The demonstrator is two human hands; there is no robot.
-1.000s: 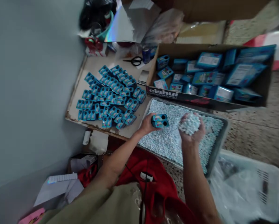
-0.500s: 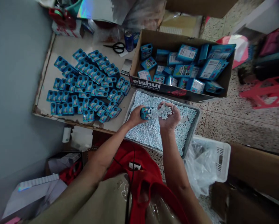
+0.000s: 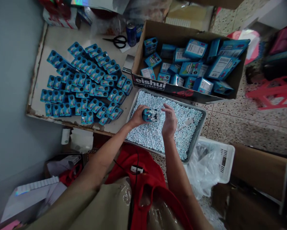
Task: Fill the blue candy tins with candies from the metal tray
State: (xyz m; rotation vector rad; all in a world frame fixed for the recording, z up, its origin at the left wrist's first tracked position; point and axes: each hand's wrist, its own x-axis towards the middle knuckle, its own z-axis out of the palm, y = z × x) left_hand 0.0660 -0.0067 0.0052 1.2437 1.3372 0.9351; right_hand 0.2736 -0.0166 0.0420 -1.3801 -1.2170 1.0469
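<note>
Tray (image 3: 197, 138) beneath half-hidden boxes (image 3: 147, 117), perhaps two

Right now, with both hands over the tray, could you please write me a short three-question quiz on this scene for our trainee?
1. Which hand grips the small blue boxes above the metal tray?
2. What is spread across that tray? A: metal screws; B: small pale pellets; C: folded cloths.
3. True or false: the scissors lie on the table beside the blue can.

Key: 1. The left hand; 2. B; 3. True.
</note>
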